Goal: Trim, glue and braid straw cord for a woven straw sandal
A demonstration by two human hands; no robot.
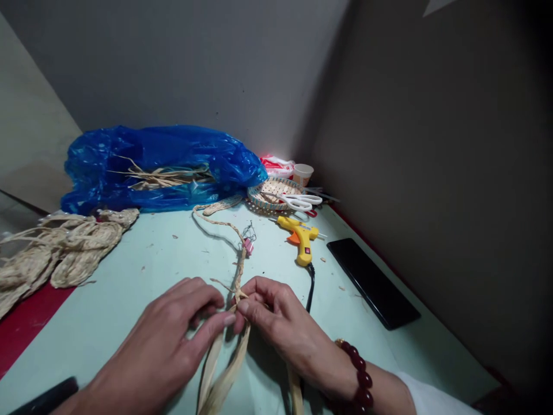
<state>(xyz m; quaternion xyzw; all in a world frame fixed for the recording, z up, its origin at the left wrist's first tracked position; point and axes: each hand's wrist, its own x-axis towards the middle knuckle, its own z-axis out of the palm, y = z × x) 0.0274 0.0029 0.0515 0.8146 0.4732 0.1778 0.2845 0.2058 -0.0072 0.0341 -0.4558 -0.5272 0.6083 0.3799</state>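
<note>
A thin braid of dried plant fibre (241, 268) runs from the back of the table toward me, with a pink binder clip (248, 245) on it. At its near end the loose flat strands (228, 374) spread toward my body. My right hand (276, 311) pinches the braid's working end between thumb and fingers. My left hand (185, 323) is closed just left of it, thumb and fingertips at a strand; its exact hold is partly hidden. Another strand (295, 392) hangs beneath my right wrist.
A blue plastic bag (164, 141) of dried strips lies at the back. Coiled braids (88, 248) are at left. On the right are a yellow glue gun (305, 239) with its cord, a black phone (371, 282), white scissors (300, 202), a woven basket (254, 199) and a cup (303, 173).
</note>
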